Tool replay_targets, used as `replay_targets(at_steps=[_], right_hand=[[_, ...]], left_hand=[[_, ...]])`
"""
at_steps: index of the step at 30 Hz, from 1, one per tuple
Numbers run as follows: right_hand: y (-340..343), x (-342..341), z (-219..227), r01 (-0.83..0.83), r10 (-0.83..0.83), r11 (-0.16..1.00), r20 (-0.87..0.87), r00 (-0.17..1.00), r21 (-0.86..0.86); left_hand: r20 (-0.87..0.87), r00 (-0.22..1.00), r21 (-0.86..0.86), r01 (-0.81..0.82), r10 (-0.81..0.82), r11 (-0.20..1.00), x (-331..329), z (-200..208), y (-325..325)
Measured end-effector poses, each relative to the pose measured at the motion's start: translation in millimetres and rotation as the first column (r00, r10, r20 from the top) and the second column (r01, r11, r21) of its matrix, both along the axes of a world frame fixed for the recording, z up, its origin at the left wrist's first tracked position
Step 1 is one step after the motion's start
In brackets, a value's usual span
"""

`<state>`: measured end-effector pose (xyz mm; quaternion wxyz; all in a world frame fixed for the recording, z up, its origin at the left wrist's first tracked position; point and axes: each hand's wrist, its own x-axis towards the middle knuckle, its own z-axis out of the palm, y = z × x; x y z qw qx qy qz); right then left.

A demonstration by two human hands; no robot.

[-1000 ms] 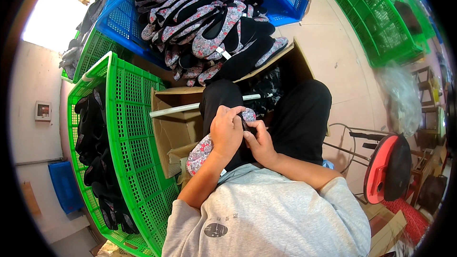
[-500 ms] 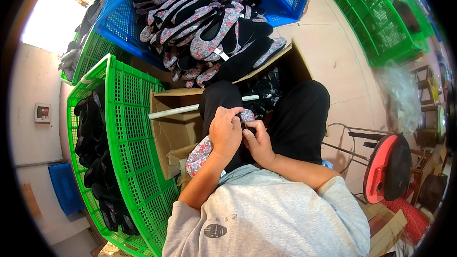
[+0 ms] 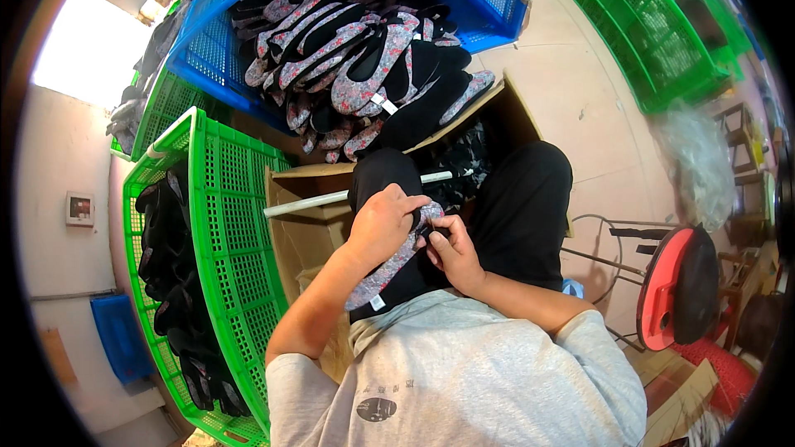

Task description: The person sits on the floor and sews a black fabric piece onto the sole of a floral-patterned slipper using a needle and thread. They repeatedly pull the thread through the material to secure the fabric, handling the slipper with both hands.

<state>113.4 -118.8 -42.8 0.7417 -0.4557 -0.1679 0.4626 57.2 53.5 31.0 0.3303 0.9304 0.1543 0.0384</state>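
Over my lap I hold a floral cloth slipper (image 3: 383,273) with a black lining, lying slantwise between my hands. My left hand (image 3: 383,222) is closed on its upper end, with the fingers bent over the edge. From the other side my right hand (image 3: 455,257) pinches the same end, thumb and fingertips at the black lining. A small white tag (image 3: 378,302) shows at the slipper's lower end. What lies right between the fingertips is too small to make out.
Ahead, a blue crate (image 3: 214,54) holds a heap of similar floral slippers (image 3: 364,74). A cardboard box (image 3: 286,257) with a white rod (image 3: 319,203) across it stands at my knees. Left is a green crate (image 3: 236,257) of black items; right, a round red-and-black stool (image 3: 667,290).
The slipper has turned and swung out from under my left forearm, so its lower length and white tag now show. My left elbow has moved outward to the left.
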Motion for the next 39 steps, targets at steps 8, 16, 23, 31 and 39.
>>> replay_targets(at_steps=[8,16,23,31,39], right_hand=[[-3.9,6.8,-11.4,0.053,-0.053,0.999,0.022,0.998,0.007],[-5.2,11.6,-10.2,0.102,-0.088,0.994,0.318,0.944,-0.029],[-5.2,16.5,-2.4,0.064,-0.002,0.99,0.433,0.902,-0.128],[-2.0,15.9,1.3,0.09,-0.008,0.984,0.461,0.887,-0.155],[2.3,14.9,-9.5,0.136,-0.068,0.986,0.52,0.851,-0.093]], left_hand=[[0.047,0.983,0.242,0.16,-0.176,0.957,8.7,-5.3,2.1],[0.258,0.965,0.278,-0.03,-0.045,0.96,3.6,-21.4,-14.2],[0.26,0.966,0.266,-0.077,0.005,0.961,2.5,-24.3,-15.9],[0.263,0.962,0.224,-0.137,0.076,0.965,2.8,-23.1,-19.9],[0.256,0.962,0.204,-0.144,0.089,0.968,2.6,-25.0,-19.7]])
